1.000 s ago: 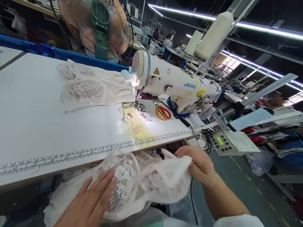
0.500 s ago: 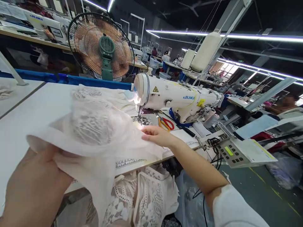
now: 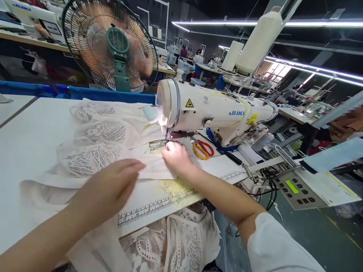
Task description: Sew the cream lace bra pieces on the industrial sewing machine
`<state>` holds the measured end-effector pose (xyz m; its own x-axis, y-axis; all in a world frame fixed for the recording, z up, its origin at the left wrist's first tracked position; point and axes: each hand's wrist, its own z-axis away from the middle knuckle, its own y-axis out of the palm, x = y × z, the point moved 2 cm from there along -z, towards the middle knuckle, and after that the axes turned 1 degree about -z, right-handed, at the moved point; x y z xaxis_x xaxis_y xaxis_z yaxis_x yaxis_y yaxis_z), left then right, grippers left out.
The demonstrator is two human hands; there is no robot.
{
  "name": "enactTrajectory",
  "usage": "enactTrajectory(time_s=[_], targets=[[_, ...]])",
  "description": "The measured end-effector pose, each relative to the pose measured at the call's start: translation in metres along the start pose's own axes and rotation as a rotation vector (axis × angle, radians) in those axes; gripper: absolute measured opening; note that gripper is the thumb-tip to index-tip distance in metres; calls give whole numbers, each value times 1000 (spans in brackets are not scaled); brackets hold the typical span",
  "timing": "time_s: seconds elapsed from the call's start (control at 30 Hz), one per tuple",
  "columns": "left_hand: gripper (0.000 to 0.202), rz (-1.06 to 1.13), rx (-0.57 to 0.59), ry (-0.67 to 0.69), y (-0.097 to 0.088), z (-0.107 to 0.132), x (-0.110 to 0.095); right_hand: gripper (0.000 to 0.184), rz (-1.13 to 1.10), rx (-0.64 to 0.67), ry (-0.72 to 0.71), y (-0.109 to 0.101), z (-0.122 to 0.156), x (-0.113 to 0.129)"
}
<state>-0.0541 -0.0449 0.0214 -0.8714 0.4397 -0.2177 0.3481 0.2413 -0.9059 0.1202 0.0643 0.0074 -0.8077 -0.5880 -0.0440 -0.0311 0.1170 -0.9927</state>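
A pale lace bra [image 3: 93, 158] lies flat across the white table, its band running right to the sewing machine's needle. My right hand [image 3: 178, 156] is closed on the band's end, with fingertips close beside the presser foot. Above the fabric, my left hand [image 3: 116, 183] is slightly blurred, fingers stretched out toward the right and holding nothing. The white sewing machine [image 3: 207, 109] stands just beyond my right hand, its lamp lit over the needle area. More lace pieces [image 3: 99, 109] are spread behind the bra in front.
Red-and-orange-handled scissors [image 3: 202, 149] lie right of the needle. A printed ruler [image 3: 153, 207] runs along the table's front edge. Lace garments [image 3: 181, 241] hang below that edge. A large fan [image 3: 117, 41] stands behind, and a control panel [image 3: 295, 189] is at the right.
My left hand has let go of the raised fabric and moved right; the bra now lies flat on the table. My right hand has moved in closer to the needle.
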Motion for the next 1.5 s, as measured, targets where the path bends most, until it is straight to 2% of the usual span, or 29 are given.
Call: enactTrajectory(time_s=[0.03,0.13,0.2,0.3,0.4,0.53,1.0,1.33,1.43,1.5], targets=[[49,8,93,83,12,-18,-7,21,29,1,-11,1,2,-1],[50,-41,206,206,46,-54,-10,19,64,19,-45,6,16,-5],[51,-96,232,247,62,-63,-5,16,64,-16,-72,9,32,-11],[47,-159,208,279,71,-66,2,15,-11,-132,-166,14,60,-20],[43,-213,200,246,70,-69,3,18,-146,-243,-278,19,81,-27],[45,-311,264,133,67,-81,-4,21,-258,-323,-334,22,88,-32],[44,-339,364,4,64,-101,-11,27,-237,-332,-314,21,84,-30],[39,-304,393,38,61,-102,-4,30,-260,-335,-320,25,80,-28],[33,-308,363,71,61,-102,-1,31,-270,-301,-309,28,75,-27],[30,-321,318,139,61,-100,0,33,-274,-289,-300,28,72,-27]])
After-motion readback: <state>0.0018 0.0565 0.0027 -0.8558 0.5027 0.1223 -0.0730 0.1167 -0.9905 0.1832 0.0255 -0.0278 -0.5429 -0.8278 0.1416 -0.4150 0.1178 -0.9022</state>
